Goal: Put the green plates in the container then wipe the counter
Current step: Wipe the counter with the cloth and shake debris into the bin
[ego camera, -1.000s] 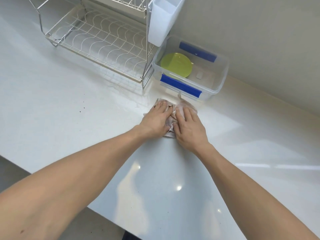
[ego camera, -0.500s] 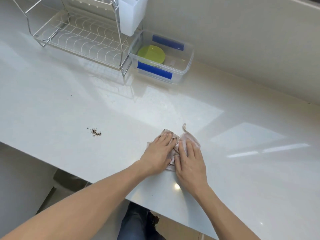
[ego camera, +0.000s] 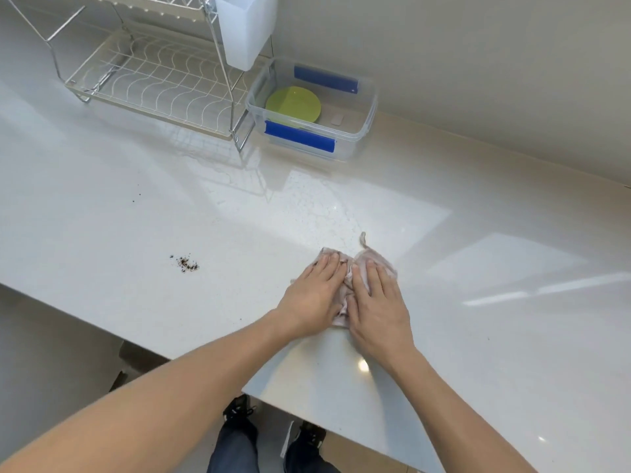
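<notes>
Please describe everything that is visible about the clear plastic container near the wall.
The container is a rectangular box of clear plastic, without a lid, with a blue latch on its near side and another blue latch on its far side. It stands upright on the white counter, near the wall and just right of the wire dish rack. Inside, green plates lie flat toward the left end, and a small pale tab lies on the floor to their right. Neither hand touches it.

Surface materials on a kitchen counter.
Glossy, smooth white counter (ego camera: 444, 336); thin crumpled cloth (ego camera: 375, 259); shiny metal wire rack (ego camera: 153, 80); clear plastic container (ego camera: 358, 131); matt green plate (ego camera: 293, 104).
</notes>
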